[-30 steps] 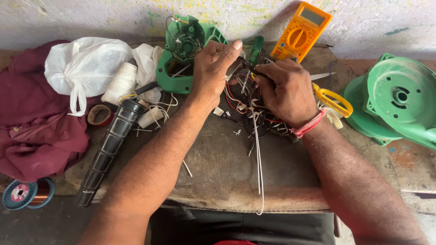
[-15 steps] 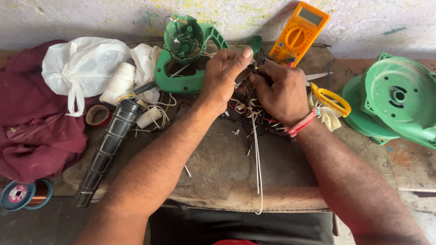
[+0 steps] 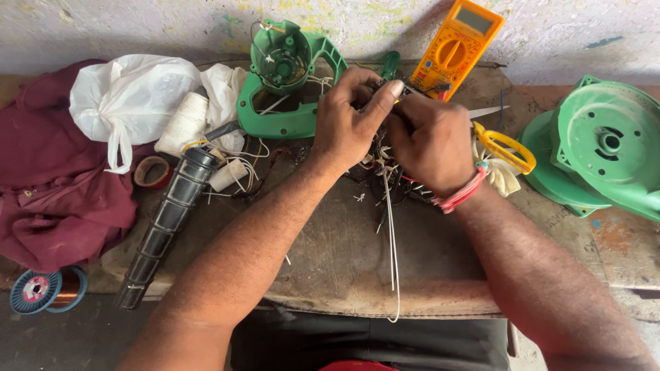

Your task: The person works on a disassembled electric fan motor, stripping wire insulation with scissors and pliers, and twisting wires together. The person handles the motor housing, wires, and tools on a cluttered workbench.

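Head view, left hand (image 3: 347, 127) and right hand (image 3: 430, 141) both pinched closed on wire bundle (image 3: 385, 172), over workbench (image 3: 330, 261)

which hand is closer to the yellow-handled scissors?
Right. The right hand sits just left of the yellow-handled scissors, its wrist almost at the handles. The left hand is farther left, beyond the right hand.

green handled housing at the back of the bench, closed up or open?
Open. The green housing lies with its inside facing up: the round cavity, its fittings and loose wires show, with no cover on it. A separate green cover lies at the right.
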